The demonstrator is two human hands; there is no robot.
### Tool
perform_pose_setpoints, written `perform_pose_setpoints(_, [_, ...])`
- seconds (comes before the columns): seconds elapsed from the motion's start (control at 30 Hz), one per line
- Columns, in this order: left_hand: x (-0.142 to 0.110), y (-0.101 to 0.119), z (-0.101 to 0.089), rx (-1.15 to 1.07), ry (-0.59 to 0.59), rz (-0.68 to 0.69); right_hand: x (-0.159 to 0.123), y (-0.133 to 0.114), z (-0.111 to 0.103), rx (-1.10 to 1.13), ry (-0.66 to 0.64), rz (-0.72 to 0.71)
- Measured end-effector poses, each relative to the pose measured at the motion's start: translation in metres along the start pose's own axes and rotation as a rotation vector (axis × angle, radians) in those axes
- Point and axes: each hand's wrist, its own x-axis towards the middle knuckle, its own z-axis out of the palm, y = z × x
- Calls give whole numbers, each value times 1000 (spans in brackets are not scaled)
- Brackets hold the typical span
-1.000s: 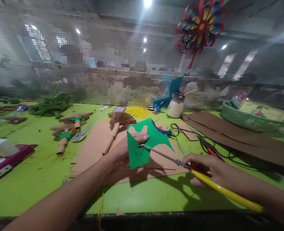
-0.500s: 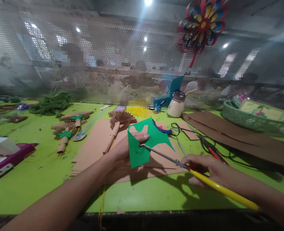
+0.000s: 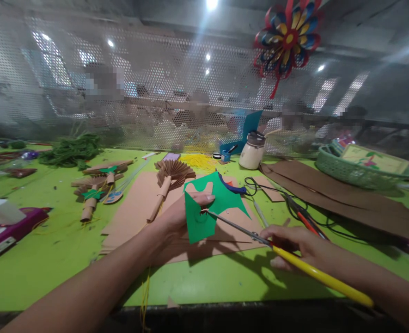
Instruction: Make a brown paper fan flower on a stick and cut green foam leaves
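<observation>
My left hand (image 3: 181, 211) pinches a piece of green paper (image 3: 204, 206) with a jagged cut edge, holding it up above the table. My right hand (image 3: 294, 240) is closed round scissors (image 3: 280, 252) with long yellow and red handles. The thin metal blades reach left and their tips touch the green paper near my left thumb. Below the paper lies a stack of tan card sheets (image 3: 135, 212) on the green table (image 3: 51, 259).
A brown paper fan (image 3: 173, 173) and smaller paper rolls (image 3: 93, 194) lie on the left. A cream jar (image 3: 253, 152) stands at the back, brown sheets (image 3: 329, 194) and a green basket (image 3: 350, 171) on the right. A purple object (image 3: 6, 231) sits far left. A perforated screen (image 3: 155, 92) closes the back, with people behind it.
The scissors and my right hand have shifted slightly left and down along the paper's edge. My left hand keeps the green paper almost still.
</observation>
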Motion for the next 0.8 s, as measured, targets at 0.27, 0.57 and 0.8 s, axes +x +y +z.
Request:
perform_pose_setpoints(0.27, [2, -5, -4, -1, -32, -31, -3, 0, 0, -57, -17, -11])
perform_pose_setpoints(0.57, [3, -3, -2, 68, -53, 151, -8, -1, 2, -249, 67, 29])
perform_pose_setpoints(0.8, [13, -4, -17, 168, 6, 183, -9, 31, -12, -585, 275, 122])
